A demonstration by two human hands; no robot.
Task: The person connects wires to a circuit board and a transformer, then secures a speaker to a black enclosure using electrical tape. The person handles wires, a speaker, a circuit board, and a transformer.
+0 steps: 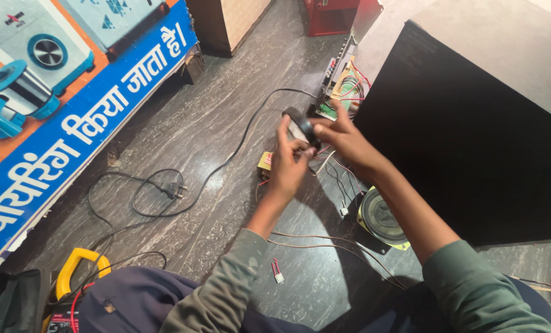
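Gripping a small round black part with a pale face (301,127) above the dark marbled floor (213,123), I pinched it in both my left hand (287,165) and right hand (344,139), raised clear of the loose red and black wires (334,169).

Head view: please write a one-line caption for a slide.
Both hands, left and right, hold a black tape roll above a floor strewn with wires, beside a speaker.

A long banner (72,105) lies along the upper left of the frame, running diagonally. Its lower band is blue with white lettering; above it is an orange field carrying pictures of pale blue and white machines. No packages or screens show.
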